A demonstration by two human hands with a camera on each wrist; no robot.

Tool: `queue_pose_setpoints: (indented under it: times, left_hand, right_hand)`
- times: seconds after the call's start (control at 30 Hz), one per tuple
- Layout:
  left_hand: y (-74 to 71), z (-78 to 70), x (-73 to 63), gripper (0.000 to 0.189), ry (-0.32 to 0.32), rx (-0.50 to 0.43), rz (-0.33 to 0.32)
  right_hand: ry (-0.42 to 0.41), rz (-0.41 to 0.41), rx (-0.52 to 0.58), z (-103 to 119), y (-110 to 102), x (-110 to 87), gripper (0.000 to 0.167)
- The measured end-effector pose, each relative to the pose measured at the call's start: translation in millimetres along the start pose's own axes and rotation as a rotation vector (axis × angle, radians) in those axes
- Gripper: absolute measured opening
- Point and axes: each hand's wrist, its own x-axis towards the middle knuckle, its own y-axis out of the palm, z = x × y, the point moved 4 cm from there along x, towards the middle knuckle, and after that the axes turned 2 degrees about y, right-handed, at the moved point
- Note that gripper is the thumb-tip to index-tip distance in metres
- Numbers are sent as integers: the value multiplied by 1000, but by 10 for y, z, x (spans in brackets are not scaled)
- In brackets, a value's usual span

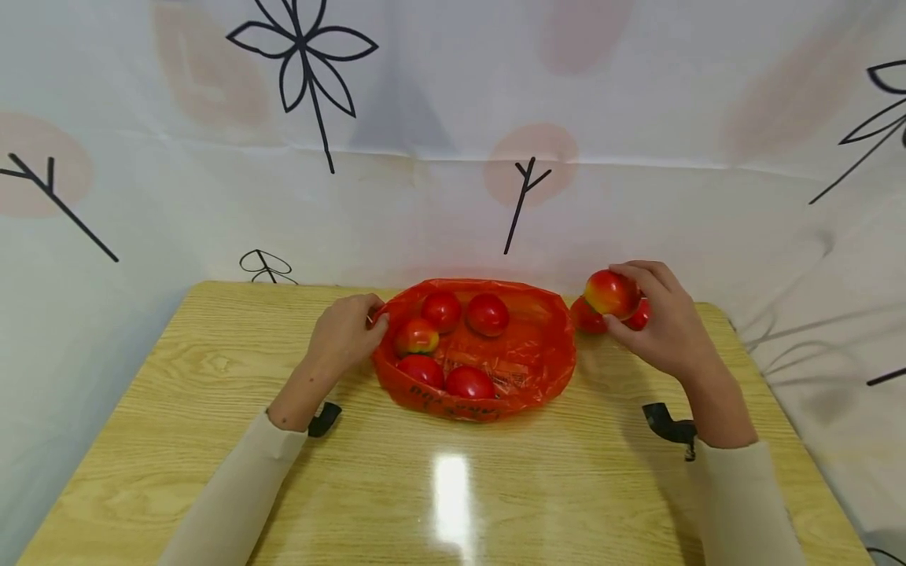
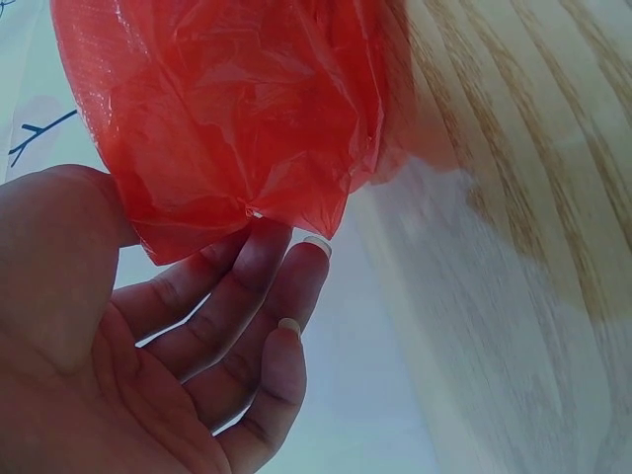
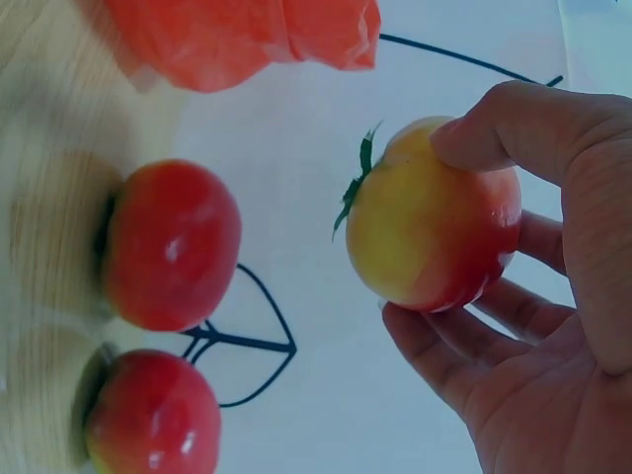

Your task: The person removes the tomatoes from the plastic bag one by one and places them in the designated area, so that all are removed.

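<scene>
A red plastic bag (image 1: 527,346) lies wide open on the table, with several tomatoes (image 1: 487,314) inside, one of them red and yellow. My left hand (image 1: 343,334) pinches the bag's left rim between thumb and fingers. In the left wrist view the bag's edge (image 2: 237,148) passes between them. To the right of the bag, my right hand (image 1: 665,330) grips a red-and-yellow tomato (image 3: 430,217) with a green calyx, raised above the table. Below it sit two red tomatoes, one nearer the bag (image 3: 173,244) and one farther right (image 3: 155,415).
The wooden table (image 1: 212,377) ends at the back against a white cloth (image 1: 439,204) printed with plants. Dark curved pieces show at the left wrist (image 1: 324,420) and the right wrist (image 1: 668,424). Dark lettering marks the bag's front.
</scene>
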Motion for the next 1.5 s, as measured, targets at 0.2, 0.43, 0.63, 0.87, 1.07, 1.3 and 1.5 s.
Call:
queue_pose_setpoints:
  times: [0.2, 0.43, 0.63, 0.87, 1.07, 1.3, 1.5]
  left_hand:
    - [-6, -4, 8, 20, 1, 0, 3]
    - [-13, -13, 23, 20, 2, 1, 2]
    - [-21, -13, 28, 20, 4, 6, -1]
    - [-22, -10, 25, 21, 5, 7, 8]
    - [-22, -6, 21, 22, 2, 8, 14]
    - [-23, -7, 19, 22, -4, 8, 21]
    - [-23, -6, 14, 21, -7, -2, 26]
  right_hand:
    - [38, -3, -13, -77, -19, 2, 70]
    - [39, -24, -17, -178, -48, -27, 68]
    - [47, -35, -17, -264, -64, -93, 68]
    - [34, -84, -30, -360, -128, -227, 67]
    - [41, -101, -31, -454, -196, -337, 69]
    - [80, -118, -52, -584, -299, -460, 71]
    - [130, -121, -53, -689, -340, -556, 71]
